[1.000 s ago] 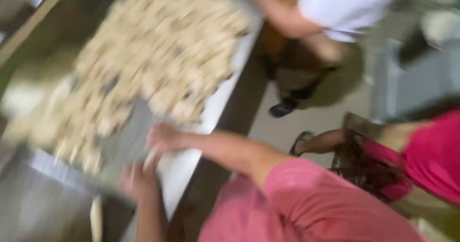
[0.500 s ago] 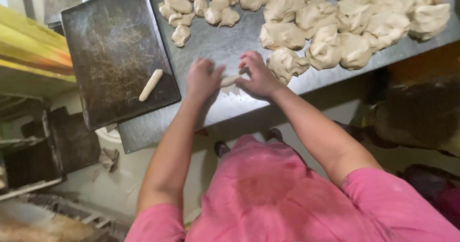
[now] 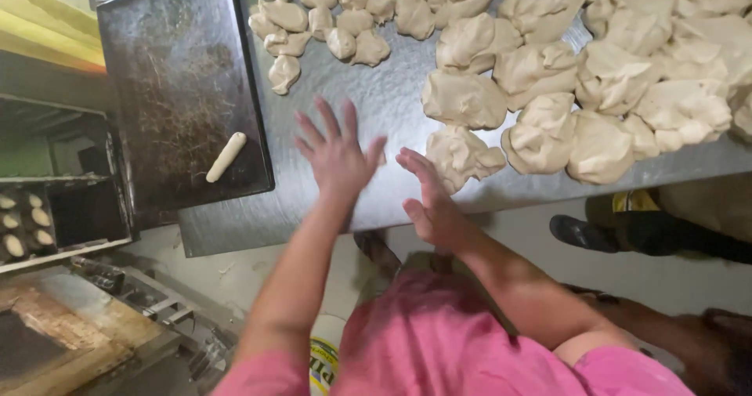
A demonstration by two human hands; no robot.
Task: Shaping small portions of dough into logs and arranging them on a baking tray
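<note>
My left hand [image 3: 337, 155] hovers flat over the steel table [image 3: 376, 98], fingers spread, holding nothing. My right hand [image 3: 429, 198] is beside it at the table's near edge, fingers straight, palm turned toward the left hand, also without anything in it. No dough shows between the two hands. The nearest dough lump [image 3: 464, 155] lies just right of my right hand's fingertips. A dark baking tray [image 3: 172, 90] sits to the left, with one rolled dough stick [image 3: 226, 157] on it.
Many large dough lumps [image 3: 611, 83] cover the table's right half, and small pieces [image 3: 313, 24] lie at the top. A rack with rolls [image 3: 19, 224] stands lower left. Another person's shoe [image 3: 581, 232] is under the table at right. A bucket [image 3: 323, 357] stands by my legs.
Half a second ago both hands pressed a small dough piece on the table. Now they are lifted with fingers spread, and that piece is out of sight. The camera has moved closer.
</note>
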